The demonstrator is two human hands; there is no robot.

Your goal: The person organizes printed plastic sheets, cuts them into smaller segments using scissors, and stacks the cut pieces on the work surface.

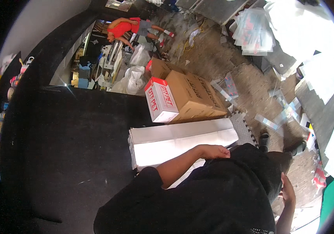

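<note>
Left hand [213, 151] curled, right hand [288, 189] bent at black shirt [202, 202]; grips unclear. Floor [254, 87] parted white box [178, 145] from tabletop [324, 119] edge.

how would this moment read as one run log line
left hand: curled, at black fabric shirt | right hand: beside shirt, grip unclear | near left hand: long white cardboard box | beyond: brown cardboard boxes

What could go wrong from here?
1. Slip: loose film strips litter the floor near the dark footwear.
2. Slow catch: left hand and right hand are both at the black clothing, so a stumble might be harder to break.
3. Spill: the fanned sheets seem to overhang the dark table; a bump might drop some.
</note>
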